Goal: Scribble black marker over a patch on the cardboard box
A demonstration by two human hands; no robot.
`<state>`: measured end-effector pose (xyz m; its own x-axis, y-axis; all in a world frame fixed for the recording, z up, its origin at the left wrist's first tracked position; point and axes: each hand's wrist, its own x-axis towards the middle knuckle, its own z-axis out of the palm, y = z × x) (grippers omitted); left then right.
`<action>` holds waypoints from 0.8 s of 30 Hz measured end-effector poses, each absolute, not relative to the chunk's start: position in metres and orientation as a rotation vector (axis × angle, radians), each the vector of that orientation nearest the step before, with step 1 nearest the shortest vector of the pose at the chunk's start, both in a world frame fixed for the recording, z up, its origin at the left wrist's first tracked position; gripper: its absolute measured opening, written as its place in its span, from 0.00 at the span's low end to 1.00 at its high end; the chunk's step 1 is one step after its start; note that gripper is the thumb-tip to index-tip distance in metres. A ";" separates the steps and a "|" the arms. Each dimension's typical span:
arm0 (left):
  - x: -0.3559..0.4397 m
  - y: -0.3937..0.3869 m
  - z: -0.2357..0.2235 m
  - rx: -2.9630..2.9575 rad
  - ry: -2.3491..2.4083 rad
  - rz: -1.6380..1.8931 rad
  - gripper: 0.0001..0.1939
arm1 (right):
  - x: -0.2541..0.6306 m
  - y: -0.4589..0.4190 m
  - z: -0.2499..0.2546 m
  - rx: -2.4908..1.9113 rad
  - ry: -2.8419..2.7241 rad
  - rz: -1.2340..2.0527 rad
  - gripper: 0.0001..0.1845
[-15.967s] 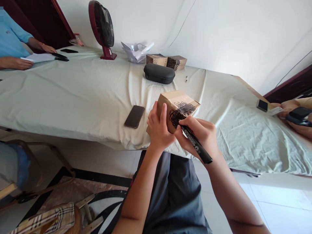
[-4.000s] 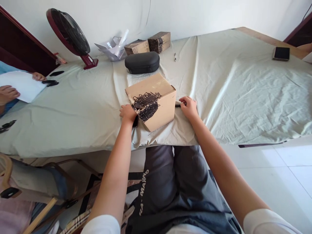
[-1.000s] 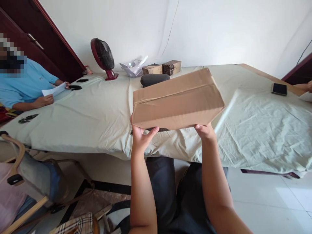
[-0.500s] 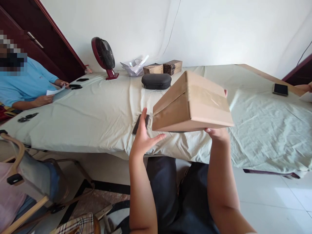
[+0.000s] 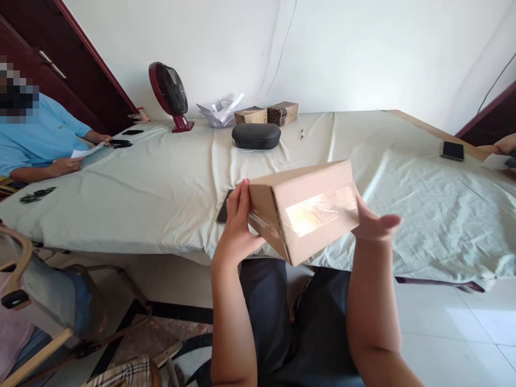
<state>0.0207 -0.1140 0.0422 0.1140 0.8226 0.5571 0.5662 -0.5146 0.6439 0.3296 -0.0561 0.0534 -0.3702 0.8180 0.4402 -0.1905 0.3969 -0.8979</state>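
Observation:
A brown cardboard box [image 5: 314,236] with shiny clear tape is held tilted above the front of the table. My left hand [image 5: 239,223] grips its left end, fingers up along the side and thumb below. On the opposite end, my right hand [image 5: 373,217] presses against the box with its thumb sticking outward; its fingers are partly hidden behind the box. A dark phone [image 5: 223,212] lies on the cloth just behind my left hand.
On the cloth-covered table [image 5: 161,188] stand a black zip case [image 5: 256,136], patterned boxes [image 5: 282,114], a clear plastic container [image 5: 220,113] and a red fan [image 5: 169,91]. Another phone [image 5: 452,151] lies far right. A person in blue [image 5: 48,129] sits at left holding paper; another person's arm shows right.
The box has been turned and lowered, bringing its taped face toward me. My left hand has gone from open beside it to gripping its left end. My right hand has shifted from beneath to its right side.

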 end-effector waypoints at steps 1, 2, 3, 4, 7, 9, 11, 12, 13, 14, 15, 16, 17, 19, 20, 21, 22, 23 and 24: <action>0.020 -0.115 0.043 2.196 1.385 1.378 0.70 | 0.328 -0.058 0.054 -0.580 -1.517 1.289 0.64; 0.020 -0.116 0.044 2.276 1.379 1.403 0.68 | 0.327 -0.059 0.056 -0.606 -1.423 1.386 0.61; 0.019 -0.117 0.045 2.346 1.361 1.417 0.65 | 0.325 -0.060 0.058 -0.637 -1.328 1.469 0.58; 0.020 -0.118 0.047 2.398 1.334 1.419 0.64 | 0.324 -0.060 0.060 -0.666 -1.249 1.523 0.54; 0.022 -0.120 0.051 2.412 1.274 1.360 0.61 | 0.321 -0.058 0.066 -0.659 -1.139 1.617 0.41; 0.023 -0.120 0.050 2.356 1.266 1.288 0.63 | 0.321 -0.055 0.069 -0.654 -1.143 1.631 0.34; 0.021 -0.117 0.046 2.291 1.229 1.194 0.68 | 0.322 -0.053 0.070 -0.691 -1.147 1.583 0.31; 0.018 -0.115 0.043 2.251 1.171 1.152 0.71 | 0.322 -0.052 0.071 -0.708 -1.146 1.542 0.30; 0.015 -0.112 0.039 2.203 1.079 1.115 0.72 | 0.322 -0.052 0.072 -0.718 -1.143 1.500 0.29; 0.012 -0.109 0.036 2.142 0.958 1.087 0.72 | 0.323 -0.052 0.073 -0.727 -1.137 1.460 0.28; 0.009 -0.106 0.033 2.070 0.820 1.068 0.69 | 0.323 -0.053 0.074 -0.735 -1.131 1.425 0.26; 0.007 -0.104 0.030 1.994 0.686 1.061 0.65 | 0.323 -0.054 0.075 -0.740 -1.130 1.395 0.24; 0.007 -0.102 0.029 1.919 0.589 1.065 0.62 | 0.323 -0.055 0.076 -0.736 -1.136 1.370 0.22; 0.015 -0.099 0.028 1.779 0.572 1.141 0.60 | 0.321 -0.058 0.077 -0.697 -1.179 1.323 0.20; 0.023 -0.099 0.028 1.696 0.642 1.215 0.60 | 0.320 -0.059 0.076 -0.668 -1.228 1.293 0.21; 0.032 -0.098 0.029 1.599 0.741 1.290 0.60 | 0.318 -0.059 0.076 -0.642 -1.292 1.253 0.24; 0.042 -0.099 0.029 1.481 0.838 1.369 0.60 | 0.316 -0.059 0.075 -0.625 -1.367 1.205 0.28; 0.052 -0.099 0.030 1.373 0.903 1.410 0.59 | 0.314 -0.059 0.073 -0.618 -1.447 1.157 0.33; 0.061 -0.100 0.030 1.289 0.948 1.448 0.59 | 0.312 -0.059 0.072 -0.617 -1.525 1.116 0.37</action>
